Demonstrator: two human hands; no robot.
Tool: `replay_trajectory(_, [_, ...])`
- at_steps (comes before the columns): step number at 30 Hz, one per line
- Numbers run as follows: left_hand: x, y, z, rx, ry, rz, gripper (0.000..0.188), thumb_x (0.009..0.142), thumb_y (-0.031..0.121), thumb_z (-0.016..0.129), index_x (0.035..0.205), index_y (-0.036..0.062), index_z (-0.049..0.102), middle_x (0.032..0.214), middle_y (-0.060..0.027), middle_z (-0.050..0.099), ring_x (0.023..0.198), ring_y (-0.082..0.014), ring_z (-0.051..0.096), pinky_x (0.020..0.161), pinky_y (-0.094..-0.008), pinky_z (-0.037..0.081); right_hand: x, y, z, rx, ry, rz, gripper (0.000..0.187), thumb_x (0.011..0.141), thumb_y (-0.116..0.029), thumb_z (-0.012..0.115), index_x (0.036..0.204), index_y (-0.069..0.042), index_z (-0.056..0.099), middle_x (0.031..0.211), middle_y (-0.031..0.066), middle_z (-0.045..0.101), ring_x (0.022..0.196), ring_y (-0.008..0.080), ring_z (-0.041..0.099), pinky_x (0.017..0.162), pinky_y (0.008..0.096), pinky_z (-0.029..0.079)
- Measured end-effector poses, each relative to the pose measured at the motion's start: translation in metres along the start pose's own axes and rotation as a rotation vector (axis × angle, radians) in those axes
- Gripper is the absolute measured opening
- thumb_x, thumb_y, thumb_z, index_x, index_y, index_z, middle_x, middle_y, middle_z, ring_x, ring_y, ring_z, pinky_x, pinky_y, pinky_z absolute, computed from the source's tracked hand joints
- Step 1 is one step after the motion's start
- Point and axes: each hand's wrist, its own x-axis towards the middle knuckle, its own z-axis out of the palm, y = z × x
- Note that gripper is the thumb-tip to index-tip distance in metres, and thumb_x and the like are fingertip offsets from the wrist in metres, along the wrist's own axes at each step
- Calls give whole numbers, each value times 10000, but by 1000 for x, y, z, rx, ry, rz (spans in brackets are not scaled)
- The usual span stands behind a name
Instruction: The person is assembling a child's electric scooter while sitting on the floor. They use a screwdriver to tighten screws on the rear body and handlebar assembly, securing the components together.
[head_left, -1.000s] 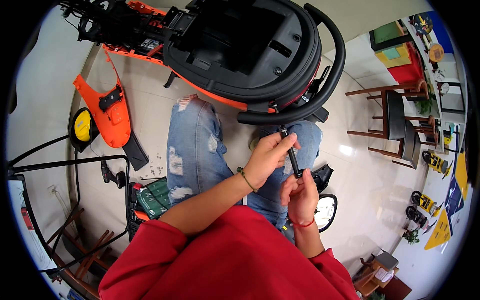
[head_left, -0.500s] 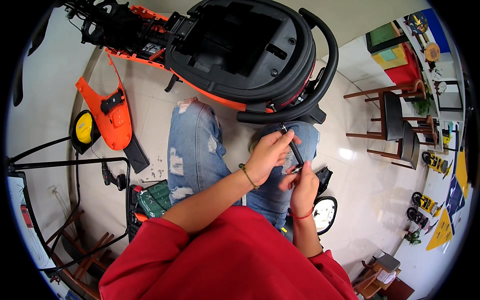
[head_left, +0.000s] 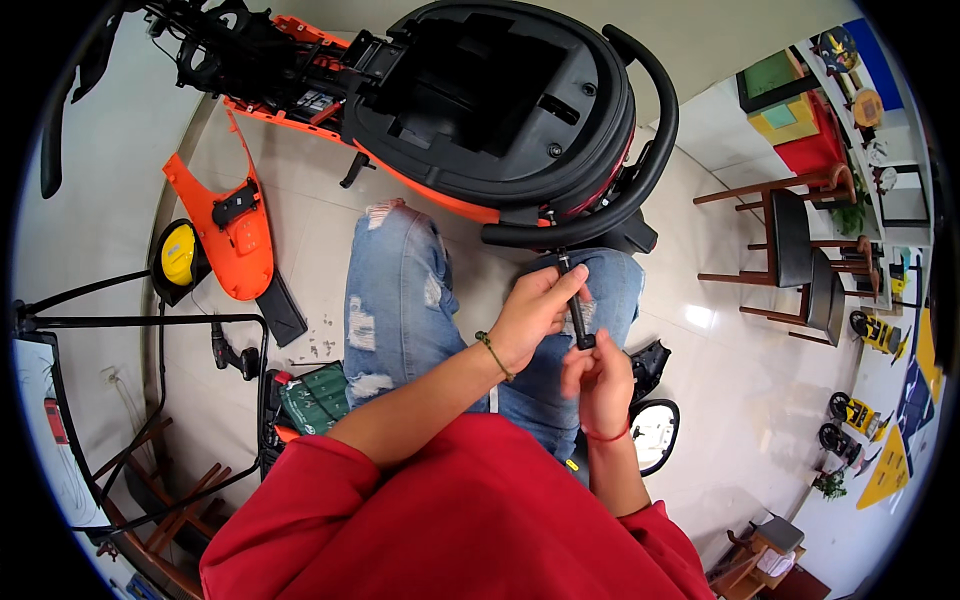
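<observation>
My left hand [head_left: 538, 312] is closed around a slim black rod-shaped hand tool [head_left: 577, 318], with thumb and fingers on its upper part. The tool's narrower far end points at the tail of an orange and black scooter [head_left: 600, 130], just under its black curved grab bar [head_left: 655, 150]. Whether the tip sits in a fastener there is too small to tell. At the tool's near end, a dark knob-like head, the curled fingers of my right hand [head_left: 606, 385] pinch or touch it. Both hands are above my right knee [head_left: 612, 275], in torn jeans.
An orange body panel [head_left: 240, 245] lies on the floor at left, beside a yellow helmet-like object [head_left: 180, 255] and a power drill [head_left: 232, 352]. Small loose fasteners [head_left: 322, 340] and a green pouch [head_left: 315, 398] are nearer. A mirror [head_left: 655, 435] lies right of me; chairs [head_left: 790, 235] stand beyond.
The tool has swung to a steeper angle, its near end shifting slightly left and its head turning. My right fingers have shifted around that end. The whole view has moved slightly.
</observation>
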Motion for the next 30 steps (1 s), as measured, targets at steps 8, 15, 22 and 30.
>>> replay_trajectory(8, [2, -1, 1, 11, -32, -34, 301, 955, 322, 505, 848, 47, 562, 556, 110, 299, 470, 3, 242, 448, -185, 205, -3, 24, -2, -562, 329, -454, 297, 957, -269, 478, 953, 11, 578, 594, 58, 575, 562, 158, 567, 626, 251, 448])
replay_trajectory(15, [6, -4, -1, -76, -51, -42, 293, 965, 319, 481, 877, 49, 551, 557, 118, 276, 466, 7, 227, 439, -185, 197, 4, 21, -11, 892, -316, 200, 440, 1003, -359, 335, 858, -21, 577, 554, 41, 546, 470, 133, 484, 527, 228, 385])
replay_trajectory(22, [3, -4, -9, -30, -37, -42, 287, 963, 314, 484, 880, 48, 551, 565, 116, 282, 466, 10, 228, 438, -174, 209, -8, 10, 12, -511, 189, -322, 470, 1004, -371, 306, 996, 15, 573, 668, 82, 601, 605, 121, 545, 552, 234, 388])
replay_trajectory(30, [2, 3, 1, -51, -68, -11, 288, 955, 308, 504, 877, 38, 564, 574, 108, 302, 486, 8, 252, 448, -173, 228, 8, 5, -7, 785, -170, 263, 472, 995, -382, 301, 818, -28, 559, 466, -14, 410, 432, 123, 337, 520, 249, 308])
